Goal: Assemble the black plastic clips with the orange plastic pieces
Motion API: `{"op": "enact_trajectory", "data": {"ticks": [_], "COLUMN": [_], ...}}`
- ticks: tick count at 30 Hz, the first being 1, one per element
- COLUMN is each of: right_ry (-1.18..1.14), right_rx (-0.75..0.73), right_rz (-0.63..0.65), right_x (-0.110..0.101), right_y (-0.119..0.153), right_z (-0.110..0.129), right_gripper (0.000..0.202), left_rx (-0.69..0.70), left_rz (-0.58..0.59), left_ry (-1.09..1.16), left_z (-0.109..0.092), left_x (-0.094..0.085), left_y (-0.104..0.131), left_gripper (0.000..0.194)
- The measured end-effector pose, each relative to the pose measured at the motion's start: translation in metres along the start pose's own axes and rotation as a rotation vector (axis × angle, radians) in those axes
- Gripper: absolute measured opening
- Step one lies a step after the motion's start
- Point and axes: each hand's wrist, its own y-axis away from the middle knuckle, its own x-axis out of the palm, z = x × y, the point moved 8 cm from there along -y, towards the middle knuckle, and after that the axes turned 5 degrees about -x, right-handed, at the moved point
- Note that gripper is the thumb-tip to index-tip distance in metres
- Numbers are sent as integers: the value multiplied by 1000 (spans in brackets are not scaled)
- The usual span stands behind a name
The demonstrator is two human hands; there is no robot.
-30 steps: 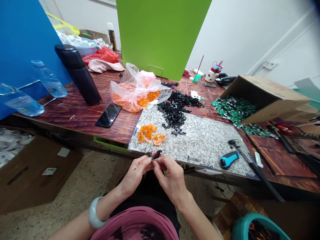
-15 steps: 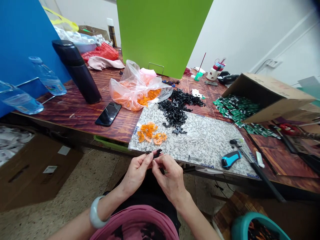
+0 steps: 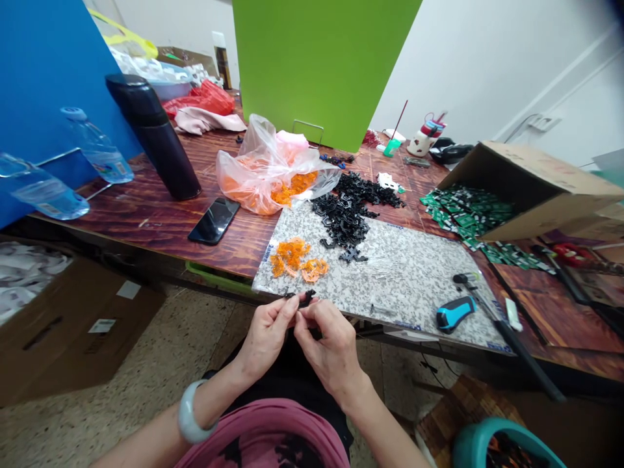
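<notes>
Just off the near edge of the speckled stone slab [image 3: 414,253], my two hands meet fingertip to fingertip. My left hand [image 3: 266,335] is closed, pinching a small black plastic part [image 3: 306,298] whose dark ends stick out above the fingers. My right hand [image 3: 327,344] is closed in a pinch against the same part; whether it also grips something tiny is hidden by the fingers. Beyond them on the slab lie orange translucent plastic pieces [image 3: 292,255], a heap of black plastic parts [image 3: 347,211] and thin metal pins [image 3: 385,265].
A blue-handled tool [image 3: 455,314] and a hammer [image 3: 507,338] lie at right. Behind stand a cardboard box [image 3: 541,188] spilling green boards [image 3: 468,211] and a plastic bag [image 3: 258,172]. A phone [image 3: 214,221] and black flask [image 3: 156,140] are left; a teal bucket [image 3: 507,429] stands below right.
The scene has shifted slightly to the right in view as the head turned a little. Both hands keep nearly the same pose around the black plastic part.
</notes>
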Motion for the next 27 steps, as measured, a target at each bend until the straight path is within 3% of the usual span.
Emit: {"op": "enact_trajectory", "data": {"ticks": [9,20,27], "right_ry": [35,-144,-79], "right_rx": [19,382,400], "right_rz": [2,207,305], "right_x": [1,5,7], "right_y": [0,4,4], "right_z": [2,-26,-40], "right_gripper": [19,8,14], "left_rx": [52,158,208], "left_rz": [-13,-38,29], "left_ry": [-116,-368,-489], "left_z": [-1,-10,-11], "left_x": [-3,-4,-4], "left_y": [-1,-1,2], "left_gripper": [31,35,33]}}
